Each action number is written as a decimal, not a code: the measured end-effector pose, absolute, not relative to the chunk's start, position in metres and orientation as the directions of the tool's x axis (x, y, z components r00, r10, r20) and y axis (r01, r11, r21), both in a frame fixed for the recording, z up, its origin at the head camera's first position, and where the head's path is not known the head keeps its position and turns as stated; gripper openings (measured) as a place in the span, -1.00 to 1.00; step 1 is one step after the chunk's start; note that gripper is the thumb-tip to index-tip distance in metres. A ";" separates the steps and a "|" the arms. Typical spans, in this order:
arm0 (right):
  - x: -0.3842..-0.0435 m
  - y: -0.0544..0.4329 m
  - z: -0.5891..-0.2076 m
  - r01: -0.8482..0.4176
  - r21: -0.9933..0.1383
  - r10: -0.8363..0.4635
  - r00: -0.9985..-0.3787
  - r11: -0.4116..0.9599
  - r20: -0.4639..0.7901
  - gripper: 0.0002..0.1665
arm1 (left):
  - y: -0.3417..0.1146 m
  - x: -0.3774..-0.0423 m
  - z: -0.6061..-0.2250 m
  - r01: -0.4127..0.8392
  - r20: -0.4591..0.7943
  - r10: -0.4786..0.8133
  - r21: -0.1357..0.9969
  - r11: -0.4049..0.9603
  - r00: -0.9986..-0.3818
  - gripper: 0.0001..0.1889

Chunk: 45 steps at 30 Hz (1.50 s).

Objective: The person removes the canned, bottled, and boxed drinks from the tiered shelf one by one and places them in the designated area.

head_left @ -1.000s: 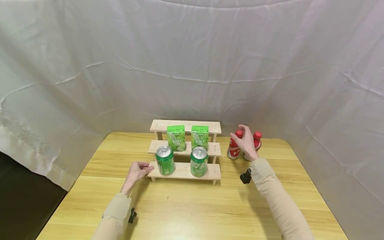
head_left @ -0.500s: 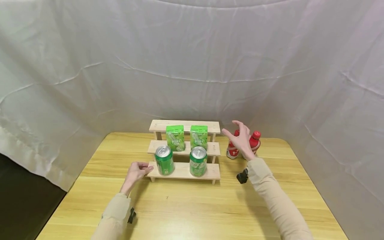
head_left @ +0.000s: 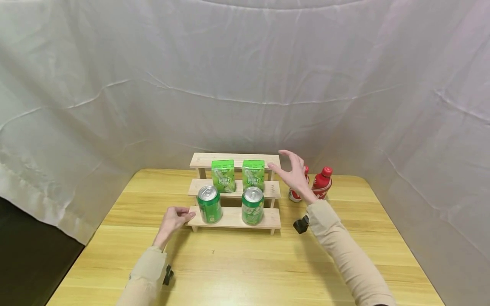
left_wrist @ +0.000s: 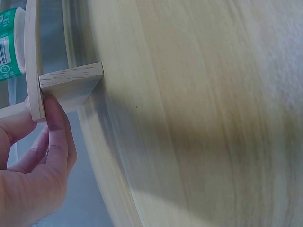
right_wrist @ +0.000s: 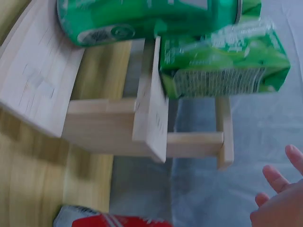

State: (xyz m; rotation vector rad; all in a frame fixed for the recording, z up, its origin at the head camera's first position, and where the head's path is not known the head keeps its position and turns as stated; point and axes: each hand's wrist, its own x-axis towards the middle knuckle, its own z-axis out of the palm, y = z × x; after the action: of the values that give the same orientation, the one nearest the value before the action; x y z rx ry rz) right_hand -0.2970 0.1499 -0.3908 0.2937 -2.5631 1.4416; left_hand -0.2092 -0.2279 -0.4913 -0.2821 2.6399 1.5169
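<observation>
My left hand [head_left: 174, 219] pinches the left end of the lowest step of a three-step wooden display stand [head_left: 231, 217]; in the left wrist view the thumb is above the board and the fingers [left_wrist: 57, 127] below it. My right hand [head_left: 294, 173] is raised by the stand's top right end, thumb and fingers spread, holding nothing. Two green drink cans, left can [head_left: 209, 206] and right can [head_left: 252, 208], stand on the bottom step. Two green juice boxes, left box [head_left: 223, 177] and right box [head_left: 253, 175], stand on the middle one.
Right of the stand, two red-capped bottles stand on the wooden table [head_left: 245, 263]: a near-side bottle [head_left: 294, 196] partly hidden behind my right hand, and a farther right bottle [head_left: 323, 182]. A grey-white curtain [head_left: 237, 85] hangs behind and at the sides.
My right hand has moved left from above the red bottles towards the stand's top right end, its fingers spreading wider. The left hand keeps its hold on the stand.
</observation>
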 end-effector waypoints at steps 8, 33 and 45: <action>-0.291 0.134 -0.385 -0.281 -0.892 -0.245 -0.948 0.354 0.202 -0.26 | -0.229 -0.209 -0.492 -0.197 -0.159 -0.117 0.846 0.495 -0.980 -0.55; -0.292 0.103 -0.389 -0.266 -0.919 -0.234 -0.951 0.290 0.202 -0.51 | -0.229 -0.211 -0.492 -0.215 -0.172 -0.132 0.843 0.493 -0.976 -0.55; -0.287 0.103 -0.395 -0.312 -0.899 -0.157 -0.948 0.306 0.276 -0.61 | -0.228 -0.210 -0.491 -0.201 -0.168 -0.111 0.848 0.490 -0.980 -0.53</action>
State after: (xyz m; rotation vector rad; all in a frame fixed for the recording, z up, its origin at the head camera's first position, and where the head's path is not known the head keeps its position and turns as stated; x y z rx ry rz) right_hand -0.2869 0.1034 -0.3947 0.4390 -2.4251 1.7200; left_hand -0.2095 -0.2278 -0.4906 -0.2764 2.6328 1.5166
